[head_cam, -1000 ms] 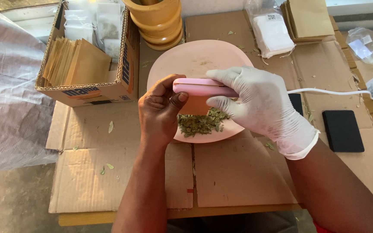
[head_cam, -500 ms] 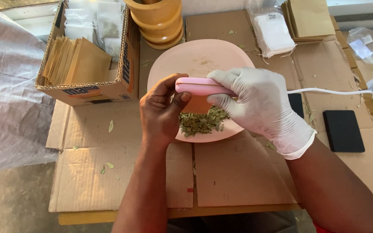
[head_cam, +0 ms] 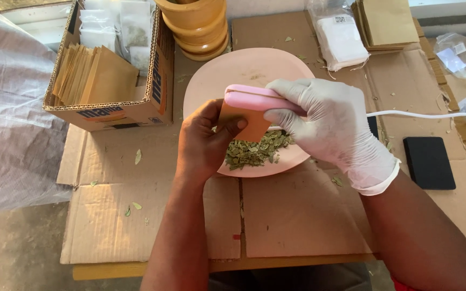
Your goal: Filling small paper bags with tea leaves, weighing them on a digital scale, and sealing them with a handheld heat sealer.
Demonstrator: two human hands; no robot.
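- Left hand [head_cam: 203, 145]: bare, fingers curled around the lower part of a small brown paper pouch [head_cam: 249, 125], thumb pressed on its front; the pouch is held upright over the near half of the pink plate [head_cam: 233, 70].
- Right hand [head_cam: 333, 126]: in a white glove, clenched around a pink handheld sealer [head_cam: 254, 98] (a slim, rounded bar, glossy, with a lengthwise seam), which sits across the top edge of the pouch.
- The pouch: flat, plain tan paper, its upper edge hidden under the sealer.
- White cord [head_cam: 422, 114]: runs from the gloved hand toward the right, across the cardboard sheet [head_cam: 297, 215] that covers the table.
- Dried green leaves [head_cam: 257, 151]: a loose heap on the plate's near rim, just below the pouch.
- Cardboard box [head_cam: 120, 110]: left of the plate, holding a row of similar brown pouches.
- Black rectangular pad [head_cam: 429, 161]: lies flat to the right.
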